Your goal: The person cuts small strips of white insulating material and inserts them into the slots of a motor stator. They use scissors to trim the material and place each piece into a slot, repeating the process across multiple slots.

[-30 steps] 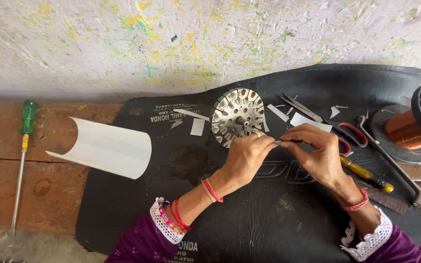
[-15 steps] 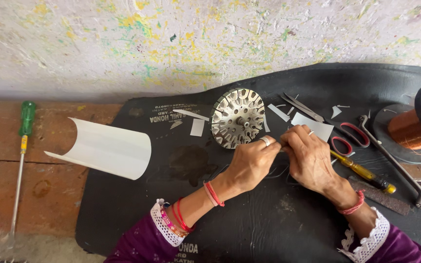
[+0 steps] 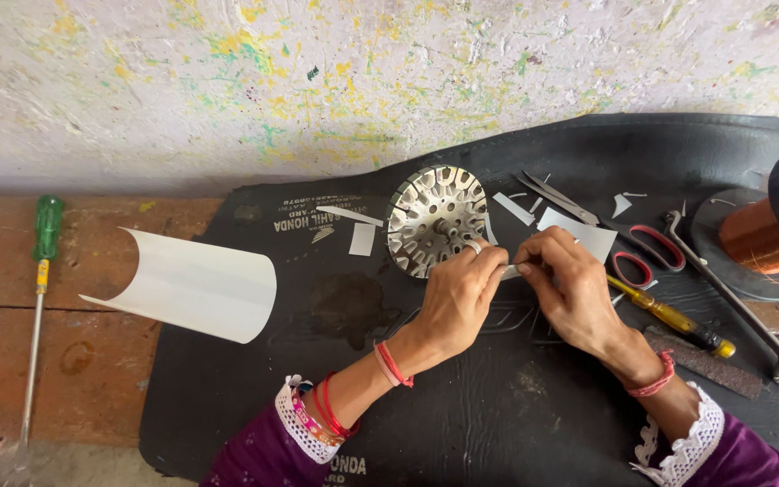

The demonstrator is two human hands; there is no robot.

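My left hand (image 3: 458, 299) and my right hand (image 3: 570, 284) meet over a black rubber mat (image 3: 498, 406), pinching a small pale strip (image 3: 513, 270) between their fingertips. Just beyond the fingers stands a round slotted metal stator core (image 3: 435, 219), tilted on edge. The strip's far end is hidden by my fingers. Both wrists wear red thread bangles.
A curled white sheet (image 3: 193, 282) and a green-handled screwdriver (image 3: 41, 280) lie at left. Cut white slips (image 3: 362, 239), red-handled scissors (image 3: 628, 248), a yellow-handled screwdriver (image 3: 673, 317), a long spanner (image 3: 732, 293), a dark file (image 3: 703, 362) and a copper wire spool (image 3: 768, 236) lie at right.
Both hands have shifted a little up and left toward the stator core, fingers staying closed on the strip.
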